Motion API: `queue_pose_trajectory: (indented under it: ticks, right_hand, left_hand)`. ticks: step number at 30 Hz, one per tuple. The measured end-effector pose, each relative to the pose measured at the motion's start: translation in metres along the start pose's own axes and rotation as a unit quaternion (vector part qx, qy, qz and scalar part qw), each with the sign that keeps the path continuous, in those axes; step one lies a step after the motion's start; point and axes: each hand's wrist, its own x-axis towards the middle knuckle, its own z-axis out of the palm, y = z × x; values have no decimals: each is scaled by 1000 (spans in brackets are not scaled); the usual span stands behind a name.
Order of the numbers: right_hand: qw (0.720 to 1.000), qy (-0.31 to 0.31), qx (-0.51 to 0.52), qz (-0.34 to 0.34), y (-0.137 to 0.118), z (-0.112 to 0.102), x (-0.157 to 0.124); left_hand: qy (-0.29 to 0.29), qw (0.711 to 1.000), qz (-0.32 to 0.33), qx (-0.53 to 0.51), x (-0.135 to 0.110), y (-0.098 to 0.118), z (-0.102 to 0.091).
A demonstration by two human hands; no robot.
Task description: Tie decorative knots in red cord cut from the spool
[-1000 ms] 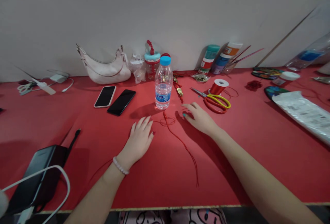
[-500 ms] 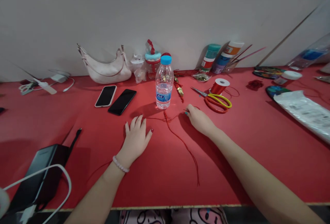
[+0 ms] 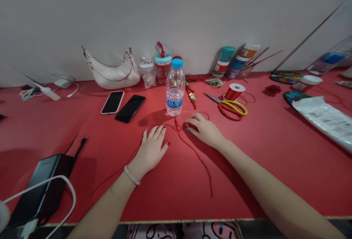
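Note:
A thin red cord (image 3: 192,148) lies on the red tabletop, with a small knot and loop in front of the water bottle (image 3: 175,90). Its two ends trail toward the table's front edge. My left hand (image 3: 151,147) rests flat with fingers spread, its fingertips on the strand left of the loop. Just right of the loop, my right hand (image 3: 203,129) is low over the table with its fingers apart, close to the right strand. Nothing shows gripped in it. The bottle has a blue cap and stands upright behind the knot.
Scissors (image 3: 229,107) and a spool of red cord (image 3: 234,92) lie to the right. Two phones (image 3: 130,108) are at the left, before a white handbag (image 3: 115,73). A black power bank (image 3: 44,184) with a white cable sits front left. Coin ornament (image 3: 191,96) lies behind the bottle.
My right hand has moved left toward the loop and its fingers have opened from the strand. My left hand has slid slightly right, closer to the loop.

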Motion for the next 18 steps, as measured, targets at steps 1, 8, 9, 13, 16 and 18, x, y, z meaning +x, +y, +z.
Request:
queue_pose_trajectory:
  ticks: [1,8,9,13,16,18]
  right_hand:
    - [1000,-2,5,-4,-2,1,1]
    - [1000,2,29,11,-7,4,4]
    - [1000,2,27,12,-7,4,4]
    - [1000,2,16,19,-8,6,6]
    - [1000,5,-1,19,-7,9,6]
    - [1000,8,-10,15,-6,10,6]
  left_hand:
    - [-1,1000,-3,2,1,0,0]
    - [26,999,-24,15,4,8,3]
    - [24,999,-28,13,5,10,2]
    - [16,1000,-22,14,14,19,-6]
    - [18,999,-14,25,27,24,-10]
    - [20,999,-15,30,35,27,-8]
